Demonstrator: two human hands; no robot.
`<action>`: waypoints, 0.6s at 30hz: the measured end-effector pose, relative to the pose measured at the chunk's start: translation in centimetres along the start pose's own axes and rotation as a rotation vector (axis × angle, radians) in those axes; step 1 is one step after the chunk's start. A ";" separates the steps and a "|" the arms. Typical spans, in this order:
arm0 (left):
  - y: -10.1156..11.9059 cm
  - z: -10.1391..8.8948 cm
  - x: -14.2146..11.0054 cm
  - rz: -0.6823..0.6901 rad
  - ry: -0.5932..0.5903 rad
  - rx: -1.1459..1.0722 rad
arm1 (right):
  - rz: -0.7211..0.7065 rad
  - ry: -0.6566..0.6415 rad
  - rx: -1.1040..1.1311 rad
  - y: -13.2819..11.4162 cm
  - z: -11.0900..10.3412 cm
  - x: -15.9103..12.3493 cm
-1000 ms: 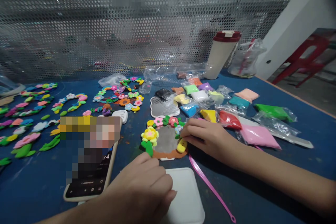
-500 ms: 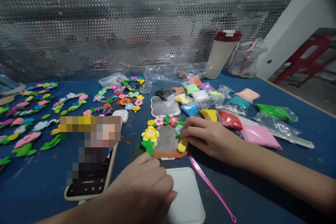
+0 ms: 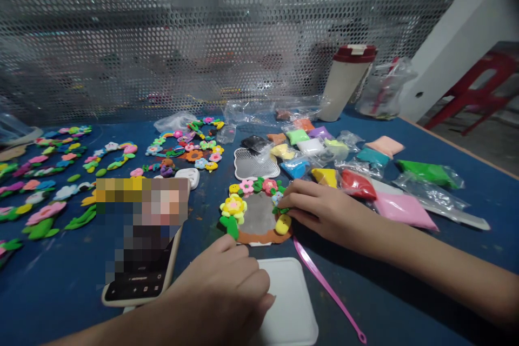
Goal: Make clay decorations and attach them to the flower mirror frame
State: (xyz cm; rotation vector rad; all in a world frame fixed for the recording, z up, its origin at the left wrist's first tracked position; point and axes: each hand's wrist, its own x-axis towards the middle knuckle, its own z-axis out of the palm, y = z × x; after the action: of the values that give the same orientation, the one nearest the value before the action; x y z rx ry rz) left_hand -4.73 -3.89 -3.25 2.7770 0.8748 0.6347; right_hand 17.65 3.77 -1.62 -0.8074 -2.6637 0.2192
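Note:
A small mirror (image 3: 259,215) lies on the table, its rim dressed with modelling-clay pieces. Among them are a yellow flower (image 3: 234,207), pink flowers, green leaves, a brown strip (image 3: 263,238) along the near side and a yellow oval piece (image 3: 283,224). My right hand (image 3: 324,213) is at the mirror's right edge, its bent fingertips pressed on the rim by a bit of green clay; the tips are partly hidden. My left hand (image 3: 235,281) is closed with curled fingers near the mirror's lower left, above a white rectangular plate (image 3: 286,297). Its palm side is hidden.
A phone (image 3: 141,281) lies left, with several clay-decorated frames (image 3: 111,157) behind it. Bags of coloured clay (image 3: 359,184) spread at the right. A pink plastic stick (image 3: 328,286) lies near my right arm. A tumbler (image 3: 346,86) stands before the perforated metal panel (image 3: 162,65).
The whole view has shifted very slightly. Both hands keep nearly the same positions by the mirror, with the right fingertips still on its right rim.

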 end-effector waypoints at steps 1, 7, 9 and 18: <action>0.0 0.0 0.0 0.001 0.002 -0.002 | -0.006 0.005 -0.007 0.0 0.0 0.0; 0.3 0.1 -0.1 0.005 0.000 0.016 | -0.015 0.014 -0.067 -0.2 0.3 0.0; 0.4 0.0 0.0 0.020 0.005 0.050 | -0.015 0.011 -0.091 -0.2 0.4 0.0; -0.7 -4.8 3.1 -0.150 -0.107 0.370 | 0.027 0.006 0.049 -0.2 -0.3 0.1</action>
State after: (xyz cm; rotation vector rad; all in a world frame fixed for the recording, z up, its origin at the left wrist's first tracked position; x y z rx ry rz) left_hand -4.90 -1.38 1.92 2.9848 1.2752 0.3221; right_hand 17.59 3.68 -1.23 -0.8275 -2.6323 0.2879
